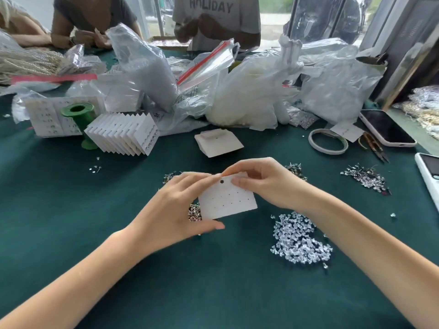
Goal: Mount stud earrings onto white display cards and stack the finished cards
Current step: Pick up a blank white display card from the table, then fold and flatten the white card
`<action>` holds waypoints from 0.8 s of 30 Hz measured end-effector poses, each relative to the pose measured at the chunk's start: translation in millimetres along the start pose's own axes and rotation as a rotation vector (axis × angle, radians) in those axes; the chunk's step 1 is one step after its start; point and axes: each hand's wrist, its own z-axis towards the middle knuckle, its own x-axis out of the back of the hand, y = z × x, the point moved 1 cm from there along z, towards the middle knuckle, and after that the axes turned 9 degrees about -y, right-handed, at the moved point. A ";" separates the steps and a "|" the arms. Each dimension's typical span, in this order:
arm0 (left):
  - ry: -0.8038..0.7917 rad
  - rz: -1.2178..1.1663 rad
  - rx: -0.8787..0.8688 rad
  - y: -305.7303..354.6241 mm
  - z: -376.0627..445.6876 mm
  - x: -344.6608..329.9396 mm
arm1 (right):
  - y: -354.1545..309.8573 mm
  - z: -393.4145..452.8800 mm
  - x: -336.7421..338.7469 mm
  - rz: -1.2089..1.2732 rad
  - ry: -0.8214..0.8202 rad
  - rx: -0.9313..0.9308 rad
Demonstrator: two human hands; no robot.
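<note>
— Both hands pinch the white card (228, 201): left hand (183, 207) at its near-left corner, right hand (259, 184) at its top edge.
— It could buckle if squeezed hard.

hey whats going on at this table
A person is holding a white display card over a green tablecloth, the left hand gripping its left edge and the right hand pinching the top. No studs are visible in its holes yet. Loose stud earrings and clear backs lie nearby, and finished cards are stacked behind.
</note>
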 end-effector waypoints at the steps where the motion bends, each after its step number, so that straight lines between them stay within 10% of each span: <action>1: 0.018 -0.004 -0.001 0.6 -0.4 -1.1 | 0.5 1.4 -0.4 -0.005 0.002 0.008; 7: 0.170 -0.020 0.153 -7.0 2.8 0.3 | 14.3 9.9 8.5 -0.020 0.201 -0.045; 24: 0.224 0.026 0.271 -7.7 3.4 0.7 | 1.1 -5.2 -12.6 -0.683 -0.009 -0.033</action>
